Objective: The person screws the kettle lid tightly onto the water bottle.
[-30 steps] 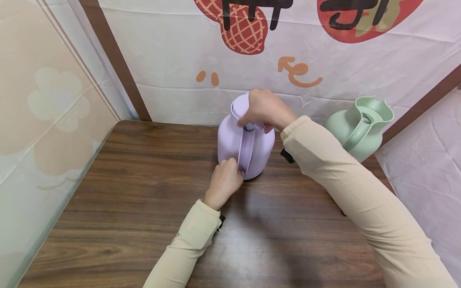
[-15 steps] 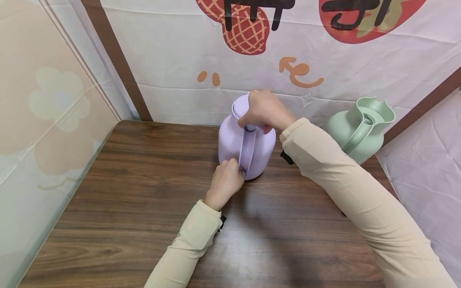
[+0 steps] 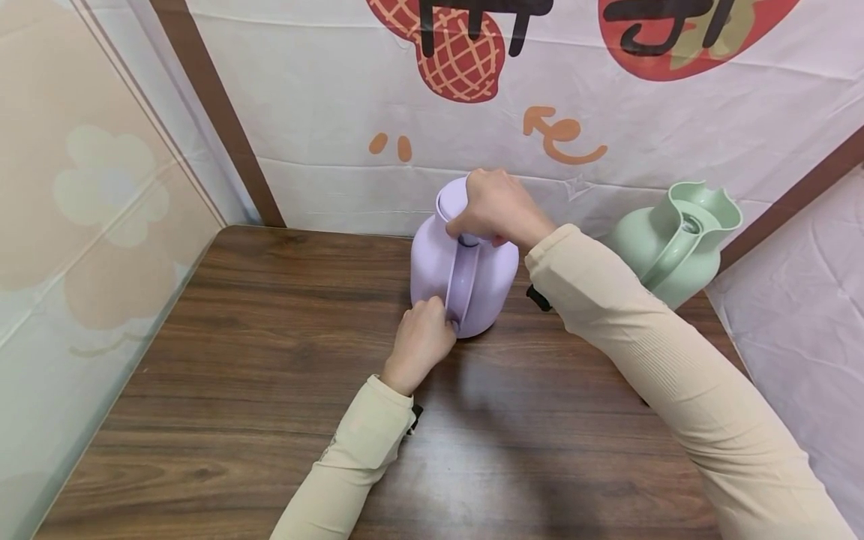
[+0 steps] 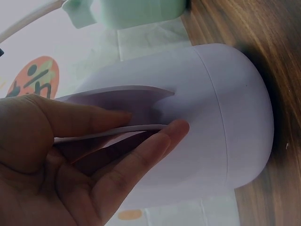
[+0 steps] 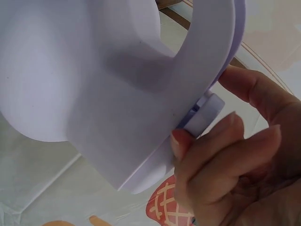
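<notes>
A lilac thermos jug (image 3: pixel 432 262) stands upright on the wooden table near the back wall, its handle facing me. Down at the lower part of that handle (image 3: pixel 462 281) is my left hand (image 3: pixel 420 341); the left wrist view has the thumb on one side of the handle (image 4: pixel 117 89) and the fingers on the other. My right hand (image 3: pixel 501 206) reaches over the jug's top and holds the lid (image 3: pixel 454 198). From the right wrist view, the thumb and fingers bracket the lid's raised tab (image 5: pixel 205 115) at the rim. The palm covers part of the lid in the head view.
A green thermos jug (image 3: pixel 634 236) with an open, wavy-edged spout stands at the back right, partly behind my right sleeve (image 3: pixel 648 345). Printed fabric walls (image 3: pixel 324 112) border the brown table (image 3: pixel 270 360) at the back and both sides.
</notes>
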A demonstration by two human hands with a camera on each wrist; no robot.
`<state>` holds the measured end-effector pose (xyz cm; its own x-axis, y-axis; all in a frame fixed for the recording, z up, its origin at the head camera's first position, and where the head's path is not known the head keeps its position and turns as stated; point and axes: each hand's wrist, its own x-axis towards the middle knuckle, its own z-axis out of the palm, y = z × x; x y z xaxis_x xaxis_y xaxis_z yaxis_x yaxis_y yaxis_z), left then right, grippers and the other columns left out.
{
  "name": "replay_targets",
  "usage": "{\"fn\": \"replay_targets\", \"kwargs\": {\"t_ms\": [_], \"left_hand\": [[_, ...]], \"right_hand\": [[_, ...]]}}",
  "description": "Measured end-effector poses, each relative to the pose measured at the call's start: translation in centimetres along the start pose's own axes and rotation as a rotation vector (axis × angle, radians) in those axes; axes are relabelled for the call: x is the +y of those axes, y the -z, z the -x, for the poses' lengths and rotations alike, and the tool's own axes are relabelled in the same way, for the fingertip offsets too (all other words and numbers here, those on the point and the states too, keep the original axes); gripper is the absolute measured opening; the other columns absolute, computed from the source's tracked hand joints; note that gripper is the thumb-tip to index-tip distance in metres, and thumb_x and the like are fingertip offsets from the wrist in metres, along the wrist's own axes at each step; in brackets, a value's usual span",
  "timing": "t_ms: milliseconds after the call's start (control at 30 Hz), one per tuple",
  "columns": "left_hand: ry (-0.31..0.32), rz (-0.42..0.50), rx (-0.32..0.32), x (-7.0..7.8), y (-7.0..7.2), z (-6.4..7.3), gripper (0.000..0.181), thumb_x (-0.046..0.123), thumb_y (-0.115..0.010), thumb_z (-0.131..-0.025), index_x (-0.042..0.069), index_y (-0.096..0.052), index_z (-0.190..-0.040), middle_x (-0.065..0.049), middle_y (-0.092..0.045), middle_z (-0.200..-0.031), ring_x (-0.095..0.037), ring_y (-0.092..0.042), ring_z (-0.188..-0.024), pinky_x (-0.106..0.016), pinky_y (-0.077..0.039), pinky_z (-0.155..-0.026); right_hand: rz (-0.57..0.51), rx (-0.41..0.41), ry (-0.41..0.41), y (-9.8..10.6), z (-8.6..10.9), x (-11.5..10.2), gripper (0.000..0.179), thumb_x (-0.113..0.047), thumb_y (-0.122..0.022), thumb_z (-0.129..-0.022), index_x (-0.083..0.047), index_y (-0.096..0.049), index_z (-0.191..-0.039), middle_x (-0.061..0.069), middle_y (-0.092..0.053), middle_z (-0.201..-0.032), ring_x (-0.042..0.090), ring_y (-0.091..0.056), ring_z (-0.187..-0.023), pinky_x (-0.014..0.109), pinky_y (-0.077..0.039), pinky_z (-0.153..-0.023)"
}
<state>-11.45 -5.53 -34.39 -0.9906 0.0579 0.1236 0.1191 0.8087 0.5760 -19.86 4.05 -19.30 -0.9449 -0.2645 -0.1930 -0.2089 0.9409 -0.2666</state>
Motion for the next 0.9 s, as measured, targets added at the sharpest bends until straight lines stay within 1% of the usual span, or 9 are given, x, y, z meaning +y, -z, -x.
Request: {"fn": "replay_targets", "kwargs": {"t_ms": [233,467,667,900], "left_hand": [[0.001,-0.002,-0.002,0.12,-0.02,-0.02,0.011,-0.003,-0.054,-0.070,-0.001,-0.052,-0.059,-0.019,-0.056,-0.062,-0.035,-0.054,-0.057,-0.047,-0.044,-0.058],[-0.035,-0.016,0.022,0.21,-0.05,0.10,0.012,-0.003,-0.055,-0.070,-0.002,-0.052,-0.058,-0.019,-0.056,-0.060,-0.036,-0.056,-0.055,-0.048,-0.045,-0.056],[-0.044,-0.020,0.031,0.25,0.00,0.11,0.011,-0.002,-0.056,-0.070,-0.002,-0.052,-0.059,-0.020,-0.056,-0.060,-0.037,-0.056,-0.055,-0.047,-0.044,-0.055],[-0.043,-0.021,0.024,0.29,0.05,0.10,0.012,-0.002,-0.056,-0.070,-0.002,-0.052,-0.059,-0.019,-0.057,-0.060,-0.037,-0.056,-0.056,-0.047,-0.044,-0.057]], "right_hand": [[-0.014,0.022,0.003,-0.05,0.07,0.00,0.024,-0.022,-0.067,-0.072,-0.004,-0.051,-0.079,0.007,-0.053,-0.073,0.012,-0.050,-0.042,0.022,-0.041,-0.044],[-0.022,0.039,0.006,-0.14,0.06,-0.07,0.024,-0.022,-0.067,-0.071,-0.005,-0.051,-0.079,0.008,-0.055,-0.075,0.014,-0.052,-0.041,0.023,-0.043,-0.044],[-0.036,0.049,0.015,-0.21,0.08,-0.07,0.023,-0.020,-0.067,-0.071,-0.005,-0.050,-0.078,0.008,-0.054,-0.076,0.014,-0.052,-0.042,0.024,-0.043,-0.044],[-0.029,0.068,0.033,-0.30,0.19,-0.04,0.022,-0.020,-0.066,-0.072,-0.005,-0.050,-0.076,0.009,-0.054,-0.076,0.016,-0.054,-0.046,0.025,-0.045,-0.045]]}}
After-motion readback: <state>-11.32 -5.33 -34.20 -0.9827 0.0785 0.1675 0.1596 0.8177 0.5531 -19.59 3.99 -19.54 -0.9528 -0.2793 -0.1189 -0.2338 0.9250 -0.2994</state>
